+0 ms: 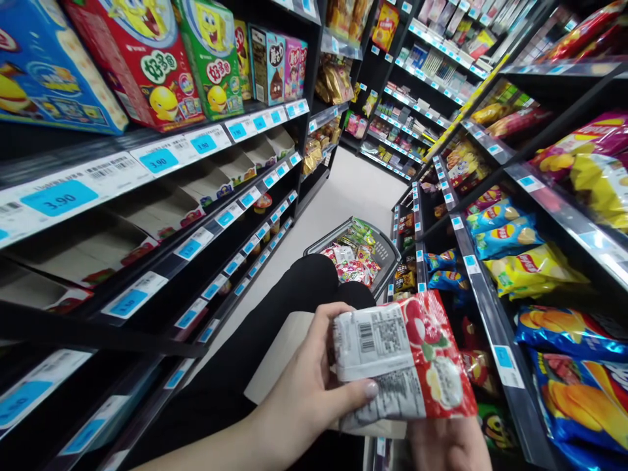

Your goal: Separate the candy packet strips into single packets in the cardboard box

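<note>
My left hand (309, 373) is closed on the left side of a red and silver snack packet (432, 366), its thumb lying across the printed back. A barcode and small text face up, with red fruit pictured on the right part. What the packet contains does not show. Under its lower right edge is my right hand (449, 445), with curled fingers against the packet and partly cut off by the frame. A pale cardboard piece (277, 356) shows beneath my left hand, above my dark-clothed legs (255, 347).
A dark shopping basket (392, 265) holding several colourful packets stands on the aisle floor (343, 190) beyond my knees. Shelves with boxed snacks (161, 72) and open cartons (161, 203) rise close on the left. Chip bags (534, 268) fill the right shelves.
</note>
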A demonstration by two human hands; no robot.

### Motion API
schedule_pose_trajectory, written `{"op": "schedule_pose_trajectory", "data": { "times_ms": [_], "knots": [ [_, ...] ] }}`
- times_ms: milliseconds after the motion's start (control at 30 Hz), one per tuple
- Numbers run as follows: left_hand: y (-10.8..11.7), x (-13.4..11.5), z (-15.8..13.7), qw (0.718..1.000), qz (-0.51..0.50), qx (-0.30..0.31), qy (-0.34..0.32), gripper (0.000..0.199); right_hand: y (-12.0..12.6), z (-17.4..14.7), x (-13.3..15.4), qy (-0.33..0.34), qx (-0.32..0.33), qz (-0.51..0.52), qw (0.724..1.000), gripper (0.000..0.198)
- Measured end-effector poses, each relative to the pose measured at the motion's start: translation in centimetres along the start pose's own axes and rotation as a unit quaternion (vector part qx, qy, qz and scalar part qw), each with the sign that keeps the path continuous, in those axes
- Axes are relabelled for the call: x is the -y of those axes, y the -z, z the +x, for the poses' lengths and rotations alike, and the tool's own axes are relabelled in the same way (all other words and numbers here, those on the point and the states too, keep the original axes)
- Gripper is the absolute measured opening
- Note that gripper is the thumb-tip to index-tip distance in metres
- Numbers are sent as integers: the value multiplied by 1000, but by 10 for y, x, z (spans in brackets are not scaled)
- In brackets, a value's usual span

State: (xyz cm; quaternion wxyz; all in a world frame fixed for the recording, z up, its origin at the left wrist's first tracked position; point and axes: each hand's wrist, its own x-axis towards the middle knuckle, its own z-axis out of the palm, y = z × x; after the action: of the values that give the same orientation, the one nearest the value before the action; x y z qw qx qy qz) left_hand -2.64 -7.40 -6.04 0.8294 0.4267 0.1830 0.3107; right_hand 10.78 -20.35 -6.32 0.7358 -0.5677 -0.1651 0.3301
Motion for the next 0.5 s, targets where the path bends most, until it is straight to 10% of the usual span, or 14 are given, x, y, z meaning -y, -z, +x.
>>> {"op": "schedule_pose_trajectory", "data": {
  "times_ms": [233,367,500],
  "knots": [
    [6,-11,-4,984,169,37,-45,44,10,20,32,29,-18,-172,985,59],
    [6,-16,-3,969,239,25,-64,36,18,24,43,157,-16,-403,901,35],
    [8,-9,0,970,206,-43,-125,28,7,17,39,302,-49,-424,853,15]
  ]
}}
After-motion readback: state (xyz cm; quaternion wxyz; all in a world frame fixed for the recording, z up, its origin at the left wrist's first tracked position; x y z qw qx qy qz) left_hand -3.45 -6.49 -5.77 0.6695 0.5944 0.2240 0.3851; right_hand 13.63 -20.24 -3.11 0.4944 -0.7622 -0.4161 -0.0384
